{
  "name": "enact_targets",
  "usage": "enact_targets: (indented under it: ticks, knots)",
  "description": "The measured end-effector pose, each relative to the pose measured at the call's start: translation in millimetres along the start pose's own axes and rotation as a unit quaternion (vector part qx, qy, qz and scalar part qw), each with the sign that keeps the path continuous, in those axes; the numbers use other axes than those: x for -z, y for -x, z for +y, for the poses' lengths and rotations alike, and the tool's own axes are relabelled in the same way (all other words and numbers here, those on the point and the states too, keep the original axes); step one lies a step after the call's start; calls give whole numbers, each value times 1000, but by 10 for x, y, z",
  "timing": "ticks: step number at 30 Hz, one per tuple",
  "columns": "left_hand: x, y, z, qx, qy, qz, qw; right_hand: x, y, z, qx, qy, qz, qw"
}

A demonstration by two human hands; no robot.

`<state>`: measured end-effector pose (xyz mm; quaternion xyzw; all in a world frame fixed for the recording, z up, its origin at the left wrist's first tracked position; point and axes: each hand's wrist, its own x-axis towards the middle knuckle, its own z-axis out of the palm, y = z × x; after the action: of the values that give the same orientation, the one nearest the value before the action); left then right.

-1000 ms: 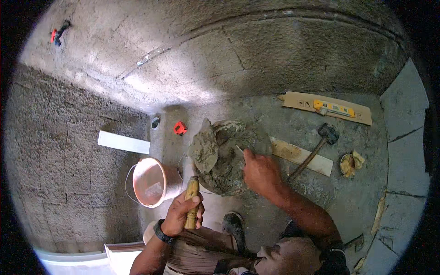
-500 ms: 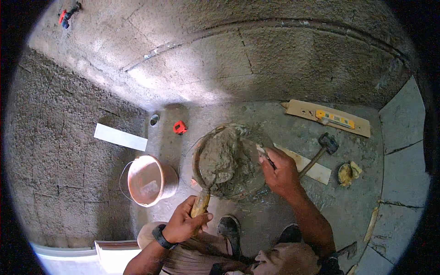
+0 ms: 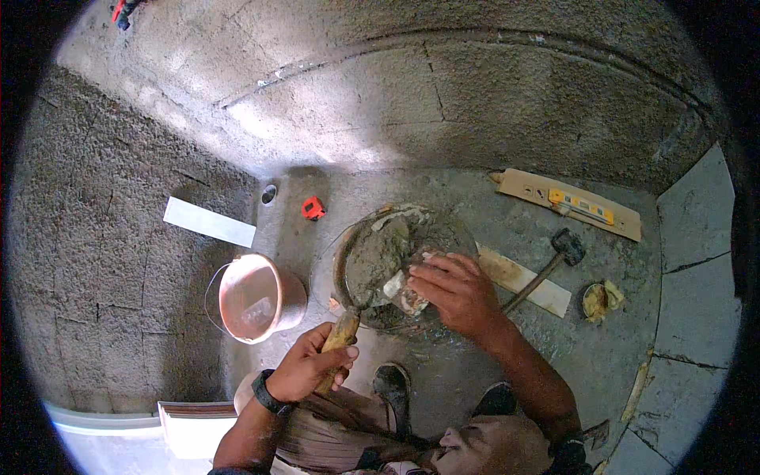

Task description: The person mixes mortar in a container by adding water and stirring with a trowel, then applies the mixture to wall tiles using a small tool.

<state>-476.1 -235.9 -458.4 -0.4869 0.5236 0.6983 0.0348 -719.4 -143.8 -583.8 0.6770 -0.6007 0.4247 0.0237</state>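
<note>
To manage this load well, the trowel (image 3: 342,336) probably wants a steady, level blade above the tub (image 3: 340,277), so that the heaped mortar (image 3: 376,257) drops back inside rather than over the rim. It sits at the tub's left half, handle toward the person. The left hand (image 3: 310,366) has its grip clamped around that wooden handle, forearm entering from below. The right hand (image 3: 457,294) reaches in from the right, back upward, fingers against a mottled pale piece (image 3: 394,286); whether this grip closes on it cannot be told.
</note>
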Motion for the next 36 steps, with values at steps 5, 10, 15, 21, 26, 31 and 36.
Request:
enact_targets:
  ticks: [5,10,15,21,26,31,36]
  knots:
    - [-19,-16,7,10,10,12,1000,-65,-81,6,-5,-6,-32,999]
    - [-32,-53,33,11,8,15,1000,52,-176,93,-62,-76,-115,989]
    - [-1,-68,83,-16,12,50,999,95,-122,117,-219,-253,-168,927]
    - [42,-95,72,-36,22,84,996,59,29,181,-397,-538,-87,738]
    - [6,-72,16,-30,22,75,997,14,104,178,-422,-499,-51,755]
    - [-30,-58,15,1,-29,59,998,-46,28,100,-421,-402,24,813]
    - [-48,-72,11,4,-40,38,998,-26,-119,47,-161,-201,30,966]
